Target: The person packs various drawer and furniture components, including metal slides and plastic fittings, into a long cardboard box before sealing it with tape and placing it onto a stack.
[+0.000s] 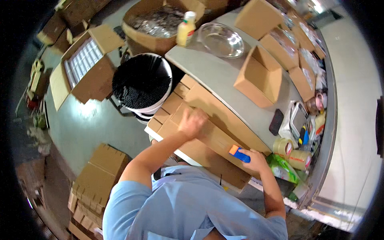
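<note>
Head view. Large flat carton [208,136] lies at the near edge of the grey table [224,76], flaps folded down. Left hand [193,122] rests on the carton top near its far end, fingers curled and pressing the flaps; it grasps nothing. Right hand [256,160] is at the near end of the carton, closed around a blue and orange tape dispenser [239,153] whose head sits on the cardboard. Two tape rolls [291,154] lie just beside the right hand. An open small box [260,78] and a glass bowl [222,39] stand farther back on the table. A white bucket [143,82] of dark sticks is near the carton's far end.

Judgement: keep the left hand's pressure on the flaps so the seam stays shut; run the dispenser flat and straight along it.
</note>
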Demonstrator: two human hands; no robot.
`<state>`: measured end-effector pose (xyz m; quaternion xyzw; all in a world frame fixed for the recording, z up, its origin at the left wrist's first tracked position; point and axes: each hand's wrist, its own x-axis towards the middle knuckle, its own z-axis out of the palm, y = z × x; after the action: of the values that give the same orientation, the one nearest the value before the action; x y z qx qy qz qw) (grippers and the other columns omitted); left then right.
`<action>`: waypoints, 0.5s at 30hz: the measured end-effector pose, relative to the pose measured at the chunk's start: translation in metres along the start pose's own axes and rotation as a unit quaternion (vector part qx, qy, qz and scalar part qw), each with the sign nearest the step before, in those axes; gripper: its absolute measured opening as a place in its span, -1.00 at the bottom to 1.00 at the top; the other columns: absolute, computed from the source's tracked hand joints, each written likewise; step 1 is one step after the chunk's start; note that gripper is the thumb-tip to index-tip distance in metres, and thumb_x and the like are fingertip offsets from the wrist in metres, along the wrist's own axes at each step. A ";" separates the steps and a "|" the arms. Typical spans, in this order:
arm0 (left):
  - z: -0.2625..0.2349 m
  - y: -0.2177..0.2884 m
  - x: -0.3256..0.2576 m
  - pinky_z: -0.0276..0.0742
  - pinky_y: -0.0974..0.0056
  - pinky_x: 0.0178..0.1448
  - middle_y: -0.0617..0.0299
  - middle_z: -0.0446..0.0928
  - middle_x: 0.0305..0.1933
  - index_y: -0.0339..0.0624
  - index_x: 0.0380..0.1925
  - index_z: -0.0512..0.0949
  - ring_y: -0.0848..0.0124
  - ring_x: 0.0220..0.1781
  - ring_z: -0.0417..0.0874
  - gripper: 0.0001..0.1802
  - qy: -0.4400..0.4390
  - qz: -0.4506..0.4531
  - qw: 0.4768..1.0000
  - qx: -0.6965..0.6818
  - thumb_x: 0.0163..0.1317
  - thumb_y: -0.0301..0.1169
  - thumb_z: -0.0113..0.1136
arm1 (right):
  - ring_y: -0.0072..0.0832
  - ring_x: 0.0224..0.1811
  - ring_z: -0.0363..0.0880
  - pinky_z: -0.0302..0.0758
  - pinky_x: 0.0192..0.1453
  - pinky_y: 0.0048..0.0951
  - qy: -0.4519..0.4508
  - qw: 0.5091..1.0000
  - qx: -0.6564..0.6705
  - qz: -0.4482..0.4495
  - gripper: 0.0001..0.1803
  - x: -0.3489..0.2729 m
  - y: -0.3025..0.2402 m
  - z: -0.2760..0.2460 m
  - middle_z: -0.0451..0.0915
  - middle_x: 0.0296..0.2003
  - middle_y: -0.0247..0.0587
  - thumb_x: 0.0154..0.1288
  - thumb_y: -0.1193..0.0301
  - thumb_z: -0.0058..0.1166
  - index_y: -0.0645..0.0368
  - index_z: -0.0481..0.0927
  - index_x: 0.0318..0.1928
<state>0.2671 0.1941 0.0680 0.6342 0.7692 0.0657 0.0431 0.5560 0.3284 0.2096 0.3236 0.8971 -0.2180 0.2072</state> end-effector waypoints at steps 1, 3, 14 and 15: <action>-0.017 0.022 0.009 -0.04 -0.23 0.36 0.24 0.19 0.36 0.07 0.31 0.17 0.22 0.43 0.08 0.02 -0.052 0.123 0.990 -0.054 -0.17 0.16 0.32 | -0.05 -0.16 0.53 0.48 -0.03 -0.21 -0.014 1.000 0.021 0.006 -0.37 -0.001 0.000 -0.004 0.50 -0.22 -0.01 -0.10 0.22 0.24 -0.27 0.49 0.12; -0.012 0.066 0.016 -0.10 -0.19 0.42 0.06 0.16 0.35 0.08 0.34 0.09 0.12 0.43 0.08 0.20 -0.103 0.222 0.969 -0.040 -0.35 0.15 0.44 | -0.14 -0.02 0.49 0.46 0.03 -0.25 0.003 0.998 0.056 -0.035 -0.32 -0.005 0.011 0.000 0.44 -0.08 -0.05 -0.03 0.11 0.28 -0.17 0.45 0.18; -0.033 0.034 -0.036 0.19 -0.02 0.25 -0.08 0.27 0.10 0.07 0.37 0.00 0.01 0.18 0.28 0.17 -0.220 0.176 0.960 -0.001 -0.31 -0.23 0.45 | -0.25 0.14 0.30 0.31 0.18 -0.26 0.436 0.633 0.421 0.481 -0.29 -0.091 0.044 0.182 0.28 0.09 -0.01 0.13 0.24 0.26 0.23 0.25 0.22; -0.032 0.020 -0.032 0.21 -0.03 0.24 -0.07 0.26 0.15 0.04 0.36 0.04 0.01 0.20 0.28 0.11 -0.288 0.175 0.940 -0.046 -0.26 -0.24 0.42 | -0.25 0.14 0.30 0.31 0.18 -0.26 0.442 0.610 0.434 0.494 -0.29 -0.089 0.031 0.205 0.28 0.09 -0.01 0.13 0.24 0.26 0.23 0.25 0.22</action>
<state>0.2878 0.1648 0.1021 0.7482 0.5966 -0.0783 0.2797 0.6868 0.1989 0.0797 0.8268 0.3846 -0.2772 -0.3027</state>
